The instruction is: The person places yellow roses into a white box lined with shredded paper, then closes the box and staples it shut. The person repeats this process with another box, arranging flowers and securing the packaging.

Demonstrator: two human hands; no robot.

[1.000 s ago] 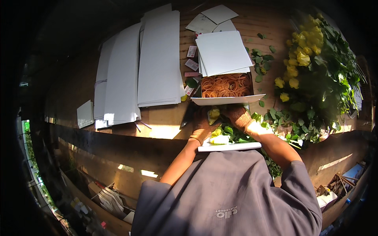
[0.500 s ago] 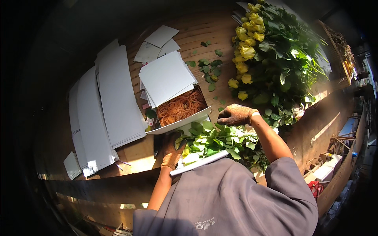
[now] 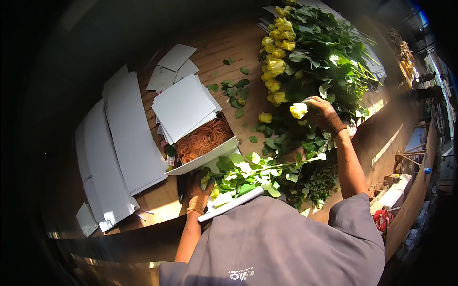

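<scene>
A brown work glove covers my left hand point(image 3: 199, 192), which is curled round a yellow rose head point(image 3: 205, 182) at the left end of a bundle of leafy stems. That bundle point(image 3: 245, 172) lies on a white sheet with a rolled or raised white edge point(image 3: 231, 204) close to my body. My right hand point(image 3: 325, 116), gloved too, is closed just behind the bloom of a single yellow rose point(image 3: 298, 110). Its stem is hidden by the hand and leaves. Beyond it, a large heap of yellow roses point(image 3: 276, 66) lies with blooms to the left.
An open box of orange rubber bands point(image 3: 205, 140) stands left of centre, partly covered by white cards point(image 3: 183, 106). Long white card stacks point(image 3: 133, 128) lie at the left. Loose leaves point(image 3: 234, 90) are scattered on the wooden table point(image 3: 222, 62). A red object point(image 3: 381, 220) sits lower right.
My right hand has moved from above the bundle rightward and away to the rose heap, and now grips one rose. My left hand stays at the bundle. The whole view has shifted slightly.
</scene>
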